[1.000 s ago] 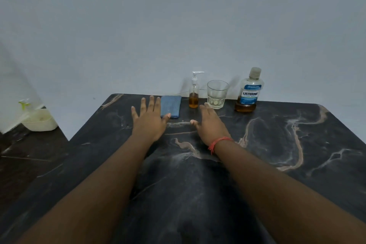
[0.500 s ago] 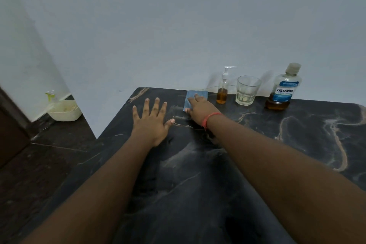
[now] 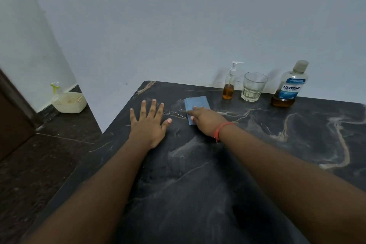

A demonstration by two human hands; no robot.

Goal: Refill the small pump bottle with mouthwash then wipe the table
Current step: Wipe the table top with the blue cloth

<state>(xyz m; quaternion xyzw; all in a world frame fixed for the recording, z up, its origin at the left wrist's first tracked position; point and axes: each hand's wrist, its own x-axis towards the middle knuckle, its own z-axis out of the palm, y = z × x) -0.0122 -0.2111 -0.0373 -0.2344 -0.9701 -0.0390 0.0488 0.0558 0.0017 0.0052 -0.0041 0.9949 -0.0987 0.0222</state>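
Observation:
A folded blue cloth [image 3: 196, 102] lies on the dark marble table [image 3: 257, 144]. My right hand [image 3: 206, 120], with a red thread at the wrist, rests on the cloth's near half with the fingers laid over it. My left hand [image 3: 149, 123] lies flat on the table to the left of the cloth, fingers spread. At the back edge stand a small pump bottle [image 3: 229, 83] with amber liquid low in it, an empty glass tumbler [image 3: 253, 87] and a Listerine mouthwash bottle [image 3: 290, 85] with its cap on and a little amber liquid at the bottom.
The table's back edge meets a pale wall. To the left the table ends and a dark floor lies below. A cream plastic basket [image 3: 69, 102] with a spray bottle [image 3: 55, 87] sits on a ledge in the far left corner.
My right hand has moved left from the table's middle onto the blue cloth and drawn it a little toward me. The left hand has stayed flat. My head has turned left.

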